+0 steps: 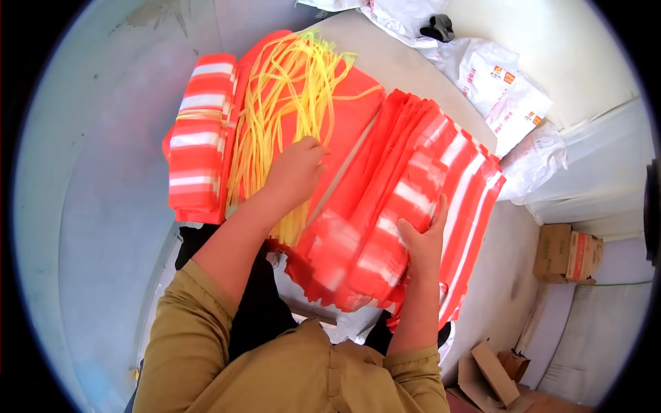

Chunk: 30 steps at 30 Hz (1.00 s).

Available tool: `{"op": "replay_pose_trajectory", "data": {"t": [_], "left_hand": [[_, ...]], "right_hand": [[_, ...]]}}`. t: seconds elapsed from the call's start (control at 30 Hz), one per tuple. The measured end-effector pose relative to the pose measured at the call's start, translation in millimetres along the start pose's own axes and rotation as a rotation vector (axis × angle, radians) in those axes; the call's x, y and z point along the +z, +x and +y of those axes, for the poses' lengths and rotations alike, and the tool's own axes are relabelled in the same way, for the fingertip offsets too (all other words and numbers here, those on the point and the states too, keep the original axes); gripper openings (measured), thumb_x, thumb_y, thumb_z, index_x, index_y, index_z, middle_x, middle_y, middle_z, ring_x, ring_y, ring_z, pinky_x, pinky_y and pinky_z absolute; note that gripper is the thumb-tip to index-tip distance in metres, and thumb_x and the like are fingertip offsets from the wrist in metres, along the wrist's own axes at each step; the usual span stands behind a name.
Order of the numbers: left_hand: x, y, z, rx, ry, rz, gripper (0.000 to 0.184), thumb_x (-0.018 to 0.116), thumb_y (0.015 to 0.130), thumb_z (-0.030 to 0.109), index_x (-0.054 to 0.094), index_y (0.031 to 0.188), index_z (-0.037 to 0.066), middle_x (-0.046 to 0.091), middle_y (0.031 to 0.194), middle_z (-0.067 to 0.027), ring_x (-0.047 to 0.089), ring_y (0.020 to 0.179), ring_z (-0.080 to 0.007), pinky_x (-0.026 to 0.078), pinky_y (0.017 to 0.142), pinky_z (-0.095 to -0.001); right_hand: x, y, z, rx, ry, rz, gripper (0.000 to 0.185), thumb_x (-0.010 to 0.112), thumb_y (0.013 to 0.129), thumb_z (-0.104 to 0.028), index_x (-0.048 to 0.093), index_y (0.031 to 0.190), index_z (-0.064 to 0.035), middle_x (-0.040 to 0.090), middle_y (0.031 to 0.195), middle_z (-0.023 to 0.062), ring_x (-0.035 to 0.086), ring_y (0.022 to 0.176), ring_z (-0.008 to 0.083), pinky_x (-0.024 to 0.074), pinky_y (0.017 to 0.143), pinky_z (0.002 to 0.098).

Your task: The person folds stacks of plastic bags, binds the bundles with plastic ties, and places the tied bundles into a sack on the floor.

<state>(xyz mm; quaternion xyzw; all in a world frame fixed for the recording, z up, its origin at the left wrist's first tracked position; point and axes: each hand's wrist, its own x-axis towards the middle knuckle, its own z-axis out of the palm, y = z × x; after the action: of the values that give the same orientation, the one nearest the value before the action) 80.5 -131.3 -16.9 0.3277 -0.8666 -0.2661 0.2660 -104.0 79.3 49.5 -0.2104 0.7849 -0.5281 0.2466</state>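
Note:
A bundle of thin yellow strips lies loosely spread over red plastic sheeting. Over the lower part of these strips is my left hand, its fingers curled together; whatever they may pinch is hidden. To the right rests a thick, folded stack of red-and-white striped plastic bags, fanned in layers with jagged edges. My right hand grips this stack at its near right part, thumb on the striped surface and some fingers hidden among the folds. A rolled striped bundle, tied with a yellowish band, sits at the far left.
White printed sacks lie along the back right, with a dark grey object on them. A cardboard box stands at the right, and opened cardboard lies at lower right. A pale wall borders the left.

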Motion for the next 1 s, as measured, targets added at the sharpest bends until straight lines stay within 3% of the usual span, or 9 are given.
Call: {"op": "replay_pose_trajectory", "data": {"t": [0.3, 0.43, 0.53, 0.6, 0.63, 0.73, 0.77, 0.9, 1.0], "left_hand": [[12.9, 18.6, 20.8, -0.190, 0.302, -0.168, 0.038, 0.074, 0.090, 0.024, 0.071, 0.122, 0.005, 0.066, 0.127, -0.0152, 0.062, 0.117, -0.0349, 0.054, 0.096, -0.0446], [8.3, 16.8, 25.5, -0.132, 0.191, -0.089, 0.036, 0.069, 0.097, 0.024, 0.071, 0.128, 0.005, 0.070, 0.118, -0.0109, 0.064, 0.112, -0.0281, 0.055, 0.093, -0.0398], [-5.1, 19.1, 43.7, -0.386, -0.597, -0.325, 0.039, 0.060, 0.106, 0.031, 0.070, 0.132, 0.003, 0.071, 0.114, -0.0061, 0.065, 0.104, -0.0188, 0.054, 0.089, -0.0336], [-1.5, 11.6, 47.2, -0.349, -1.042, -0.462, 0.046, 0.054, 0.110, 0.037, 0.068, 0.135, 0.003, 0.071, 0.114, -0.0050, 0.065, 0.101, -0.0153, 0.054, 0.087, -0.0317], [-1.0, 7.2, 50.6, -0.323, -1.265, -0.527, 0.049, 0.051, 0.111, 0.040, 0.068, 0.137, 0.002, 0.071, 0.115, -0.0044, 0.065, 0.099, -0.0135, 0.054, 0.086, -0.0307], [0.1, -2.5, 75.3, -0.264, -1.426, -0.821, 0.053, 0.046, 0.112, 0.046, 0.068, 0.133, 0.002, 0.071, 0.114, -0.0071, 0.067, 0.094, -0.0149, 0.054, 0.082, -0.0319], [5.8, -8.5, 91.4, -0.473, -1.458, -0.880, 0.050, 0.046, 0.112, 0.047, 0.070, 0.121, 0.004, 0.072, 0.107, -0.0078, 0.068, 0.090, -0.0147, 0.054, 0.077, -0.0312], [15.1, -2.5, 98.0, -0.587, -1.300, -0.762, 0.042, 0.048, 0.112, 0.046, 0.066, 0.106, 0.008, 0.072, 0.093, -0.0042, 0.067, 0.076, -0.0143, 0.053, 0.065, -0.0287], [17.8, 1.1, 102.8, -0.628, -1.292, -0.683, 0.033, 0.054, 0.110, 0.038, 0.066, 0.111, 0.008, 0.071, 0.093, -0.0027, 0.067, 0.074, -0.0135, 0.051, 0.063, -0.0255]], "right_hand": [[-18.7, 7.1, 13.1, -0.018, 0.048, -0.011, 0.103, 0.075, 0.079, -0.004, 0.021, 0.167, -0.0068, 0.048, 0.153, 0.0230, 0.059, 0.130, 0.0324, 0.0583, 0.097, 0.0386], [-21.7, 1.8, 6.3, 0.115, 0.407, -0.043, 0.094, 0.071, 0.084, -0.007, 0.025, 0.166, -0.0073, 0.048, 0.154, 0.0206, 0.059, 0.132, 0.0335, 0.0584, 0.099, 0.0392], [-17.1, -13.6, -9.7, 0.199, 0.761, -0.106, 0.083, 0.064, 0.090, -0.013, 0.028, 0.165, -0.0066, 0.049, 0.155, 0.0175, 0.057, 0.134, 0.0320, 0.0552, 0.104, 0.0402], [-10.5, -23.0, -20.2, 0.227, 0.913, -0.124, 0.076, 0.059, 0.094, -0.017, 0.031, 0.164, -0.0059, 0.049, 0.156, 0.0157, 0.056, 0.137, 0.0306, 0.0520, 0.109, 0.0410], [-10.7, -23.7, -17.5, 0.223, 1.052, -0.128, 0.052, 0.068, 0.097, -0.012, 0.049, 0.145, -0.0029, 0.063, 0.137, 0.0181, 0.062, 0.126, 0.0332, 0.0611, 0.098, 0.0531], [-5.1, -24.1, -20.0, 0.166, 0.945, -0.199, 0.076, 0.057, 0.096, -0.014, 0.024, 0.164, -0.0065, 0.051, 0.152, 0.0156, 0.056, 0.135, 0.0275, 0.0504, 0.110, 0.0420], [-4.7, -23.7, -22.1, 0.155, 0.908, -0.217, 0.084, 0.056, 0.095, -0.012, 0.017, 0.169, -0.0084, 0.048, 0.155, 0.0155, 0.055, 0.136, 0.0261, 0.0489, 0.111, 0.0393], [-5.4, -9.9, -11.1, 0.074, 0.844, -0.164, 0.100, 0.061, 0.085, 0.004, 0.012, 0.170, -0.0127, 0.047, 0.155, 0.0180, 0.057, 0.132, 0.0293, 0.0532, 0.106, 0.0405], [-11.2, -4.7, 2.0, 0.080, 0.818, -0.223, 0.102, 0.062, 0.083, 0.004, 0.012, 0.170, -0.0121, 0.047, 0.155, 0.0180, 0.058, 0.131, 0.0303, 0.0541, 0.105, 0.0412]]}}
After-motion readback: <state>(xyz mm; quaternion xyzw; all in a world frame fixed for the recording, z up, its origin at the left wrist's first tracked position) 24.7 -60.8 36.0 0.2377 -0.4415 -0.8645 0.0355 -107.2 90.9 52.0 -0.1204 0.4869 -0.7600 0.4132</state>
